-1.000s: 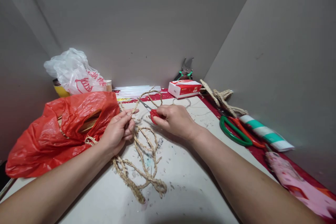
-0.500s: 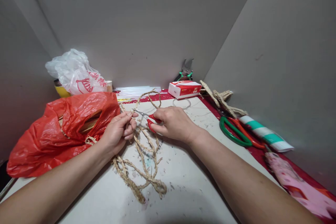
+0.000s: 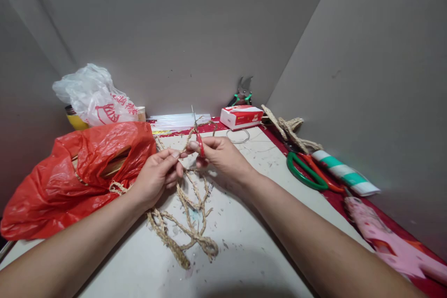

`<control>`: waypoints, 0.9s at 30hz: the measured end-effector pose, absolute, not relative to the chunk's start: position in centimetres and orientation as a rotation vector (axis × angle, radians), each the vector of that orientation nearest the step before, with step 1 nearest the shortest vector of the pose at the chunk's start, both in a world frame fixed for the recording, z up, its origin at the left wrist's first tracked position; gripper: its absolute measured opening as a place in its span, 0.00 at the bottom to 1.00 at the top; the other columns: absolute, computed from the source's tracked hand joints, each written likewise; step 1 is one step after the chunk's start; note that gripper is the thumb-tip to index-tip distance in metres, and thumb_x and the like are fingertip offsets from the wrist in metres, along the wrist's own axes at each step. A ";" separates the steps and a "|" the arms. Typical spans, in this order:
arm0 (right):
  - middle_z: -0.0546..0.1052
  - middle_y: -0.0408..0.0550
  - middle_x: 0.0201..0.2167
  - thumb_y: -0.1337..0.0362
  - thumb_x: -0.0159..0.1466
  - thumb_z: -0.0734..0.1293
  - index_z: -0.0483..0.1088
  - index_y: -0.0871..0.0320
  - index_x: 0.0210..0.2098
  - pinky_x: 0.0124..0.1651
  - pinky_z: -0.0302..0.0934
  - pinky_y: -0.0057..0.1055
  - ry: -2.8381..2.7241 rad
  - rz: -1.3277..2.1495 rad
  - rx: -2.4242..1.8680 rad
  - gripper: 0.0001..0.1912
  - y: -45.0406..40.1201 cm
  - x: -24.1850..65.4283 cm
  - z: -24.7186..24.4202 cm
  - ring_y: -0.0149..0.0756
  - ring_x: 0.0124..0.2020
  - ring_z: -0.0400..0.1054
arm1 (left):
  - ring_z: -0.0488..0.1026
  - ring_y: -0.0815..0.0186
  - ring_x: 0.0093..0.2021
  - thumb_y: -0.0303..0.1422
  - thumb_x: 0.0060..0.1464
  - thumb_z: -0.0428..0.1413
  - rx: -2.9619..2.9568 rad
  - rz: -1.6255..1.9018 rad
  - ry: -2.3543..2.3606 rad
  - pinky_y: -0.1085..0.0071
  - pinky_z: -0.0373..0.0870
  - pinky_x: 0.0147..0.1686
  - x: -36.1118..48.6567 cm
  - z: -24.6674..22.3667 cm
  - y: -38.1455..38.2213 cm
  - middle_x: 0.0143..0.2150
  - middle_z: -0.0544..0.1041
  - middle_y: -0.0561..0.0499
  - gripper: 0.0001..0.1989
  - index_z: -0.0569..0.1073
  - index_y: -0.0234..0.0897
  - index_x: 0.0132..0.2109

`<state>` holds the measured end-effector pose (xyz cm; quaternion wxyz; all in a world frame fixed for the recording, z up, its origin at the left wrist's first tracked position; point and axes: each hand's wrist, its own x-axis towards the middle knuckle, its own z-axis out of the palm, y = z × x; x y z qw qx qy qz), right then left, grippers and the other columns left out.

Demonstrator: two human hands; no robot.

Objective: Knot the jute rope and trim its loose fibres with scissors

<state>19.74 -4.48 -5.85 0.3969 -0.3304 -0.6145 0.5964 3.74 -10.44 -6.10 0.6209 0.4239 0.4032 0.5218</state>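
A length of braided straw rope lies in loops on the table, and part of it rises between my hands. My left hand is closed, pinching the rope between thumb and fingers. Closed around the red handles of small scissors is my right hand, with the blades pointing up and away. Its fingertips are close to the rope beside the left hand; whether they also grip it I cannot tell. The rope's far loop bends behind the scissors.
A red plastic bag holding wooden-looking pieces sits left, beside a white plastic bag. Clear sticks, a tissue pack and pruning shears stand at the back. Green-handled scissors and a striped roll lie right.
My right hand has turned the scissors from pointing left at the rope to pointing upward. It has moved closer to my left hand, which keeps its pinch. The view has shifted slightly.
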 end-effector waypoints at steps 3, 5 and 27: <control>0.67 0.40 0.14 0.51 0.49 0.73 0.70 0.60 0.23 0.21 0.48 0.25 -1.444 1.665 -0.866 0.17 -4.8 19.6 -5.3 0.24 0.16 0.55 | 0.49 0.80 0.14 0.38 0.54 0.56 1.062 1.144 0.955 0.79 0.45 0.15 4.0 -6.1 -10.7 0.20 0.69 0.56 0.10 0.70 0.33 0.34; 0.67 0.39 0.14 0.53 0.46 0.74 0.69 0.61 0.20 0.21 0.48 0.24 -1.399 1.659 -0.850 0.18 -4.9 19.6 -4.8 0.23 0.16 0.55 | 0.51 0.79 0.15 0.39 0.55 0.56 1.130 1.108 1.000 0.79 0.46 0.16 4.2 -6.1 -10.9 0.21 0.70 0.55 0.11 0.72 0.34 0.34; 0.65 0.36 0.15 0.57 0.43 0.75 0.67 0.60 0.21 0.21 0.53 0.22 -0.777 1.208 -0.646 0.16 -2.5 22.0 -2.2 0.22 0.17 0.56 | 0.66 0.65 0.23 0.33 0.45 0.61 2.025 1.001 1.766 0.73 0.57 0.26 1.7 -2.0 -12.1 0.22 0.73 0.51 0.03 0.78 0.43 0.31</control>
